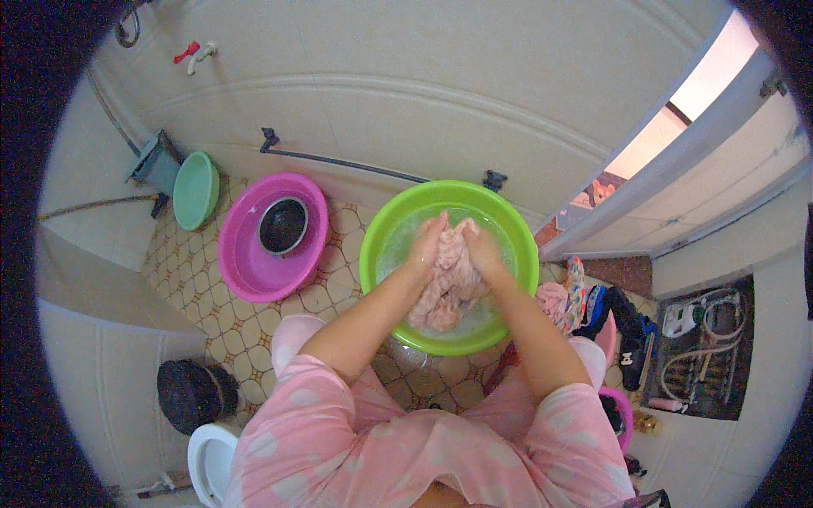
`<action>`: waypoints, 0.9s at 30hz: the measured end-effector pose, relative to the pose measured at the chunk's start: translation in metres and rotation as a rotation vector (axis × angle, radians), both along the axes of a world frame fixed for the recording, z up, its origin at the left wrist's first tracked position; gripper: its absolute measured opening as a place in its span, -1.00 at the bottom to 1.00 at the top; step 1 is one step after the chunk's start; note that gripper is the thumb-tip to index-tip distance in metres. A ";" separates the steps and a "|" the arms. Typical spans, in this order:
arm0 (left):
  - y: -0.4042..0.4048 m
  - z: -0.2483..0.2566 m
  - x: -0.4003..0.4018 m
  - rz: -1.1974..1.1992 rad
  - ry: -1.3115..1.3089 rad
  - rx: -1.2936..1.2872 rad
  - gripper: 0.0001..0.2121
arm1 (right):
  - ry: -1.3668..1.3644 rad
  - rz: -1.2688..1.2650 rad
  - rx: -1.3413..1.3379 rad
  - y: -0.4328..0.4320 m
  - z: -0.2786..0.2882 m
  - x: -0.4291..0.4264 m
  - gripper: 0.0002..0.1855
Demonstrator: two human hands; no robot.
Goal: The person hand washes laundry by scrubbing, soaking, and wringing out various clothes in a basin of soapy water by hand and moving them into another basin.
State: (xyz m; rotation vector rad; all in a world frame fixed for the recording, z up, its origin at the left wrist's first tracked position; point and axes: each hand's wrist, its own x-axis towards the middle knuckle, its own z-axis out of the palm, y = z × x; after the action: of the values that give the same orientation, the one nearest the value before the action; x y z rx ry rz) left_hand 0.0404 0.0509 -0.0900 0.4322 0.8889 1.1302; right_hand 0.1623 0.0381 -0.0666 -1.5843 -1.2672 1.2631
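A bright green plastic basin [530, 254] stands on the tiled floor before me with sudsy water [397, 244] in it. Bunched in the basin is a wet, pale pink cloth or garment [452, 273], partly in the water. My left hand [427, 244] grips its upper left side, and my right hand [481, 247] grips its upper right side. Both hands are over the basin, a short way apart, with the cloth gathered between them. The fingertips are partly blurred against the fabric.
To the left a magenta basin [238, 254] holds a dark round bowl [283, 226]. Behind it leans a mint green basin [195, 190]. Clothes [610, 311] are piled at the right near the door [673, 197]. A black bin [194, 394] and toilet [213, 460] stand lower left.
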 end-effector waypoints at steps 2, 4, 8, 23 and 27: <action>0.004 0.007 0.005 -0.051 0.488 0.277 -0.80 | -0.368 0.018 0.181 0.025 -0.054 0.040 -0.67; 0.002 0.005 -0.010 -0.055 1.001 0.532 -0.81 | -0.464 0.071 0.253 0.014 -0.042 0.031 -0.64; -0.006 -0.012 -0.015 -0.100 1.488 0.694 -0.77 | -0.716 0.207 0.275 -0.004 -0.036 0.031 -0.50; 0.028 -0.119 0.001 -0.269 0.550 0.323 -0.57 | -0.553 0.209 0.256 0.009 -0.068 0.000 -0.59; 0.019 -0.072 0.003 -0.219 -0.234 -0.203 -0.52 | -0.712 0.151 0.575 -0.014 -0.024 -0.017 -0.65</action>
State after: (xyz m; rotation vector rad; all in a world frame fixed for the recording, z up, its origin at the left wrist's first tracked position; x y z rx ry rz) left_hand 0.0436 0.0703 -0.1620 0.2184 0.7229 0.8593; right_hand 0.1457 0.0239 -0.0905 -1.5509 -1.9923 0.3143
